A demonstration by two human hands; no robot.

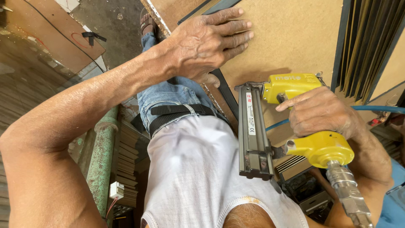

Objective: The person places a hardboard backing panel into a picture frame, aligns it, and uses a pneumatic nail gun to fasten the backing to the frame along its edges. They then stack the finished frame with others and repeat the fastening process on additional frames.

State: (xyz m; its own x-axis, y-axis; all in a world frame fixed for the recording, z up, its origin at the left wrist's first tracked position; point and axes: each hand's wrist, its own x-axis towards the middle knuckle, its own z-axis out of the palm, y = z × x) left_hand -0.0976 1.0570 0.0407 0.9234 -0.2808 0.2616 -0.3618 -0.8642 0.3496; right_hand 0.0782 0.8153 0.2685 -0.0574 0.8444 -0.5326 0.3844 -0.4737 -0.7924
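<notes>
Currently, biggest item first:
board: brown fibreboard panel (295,38), flat under both hands, spans beyond the fingertips of each.
frame strip: dark moulding (225,90), runs along the panel edge just below the left palm, between the two hands.
nailer: yellow pneumatic nail gun (295,122), inside the right-hand grip; grey magazine (252,131) juts out on the thumb side toward the left hand; nose touching the panel just beside the strip.
hose: blue air line (375,109), passes behind the right wrist; steel coupling (348,192) hangs off the handle end below the palm.
left hand (206,42): spread flat, fingers together and extended, pressed palm-down on the panel; nothing pinched.
right hand (322,114): wrapped tight round the gun handle, index finger stretched toward the trigger area; trigger itself hidden, so pulled or not cannot tell.
step (judgement): fastening the backing board to the frame, gun seated for a shot.
next move needs (judgement): nose kept square and firm on the edge, left fingers well apart from the firing line, panel held from shifting.
</notes>
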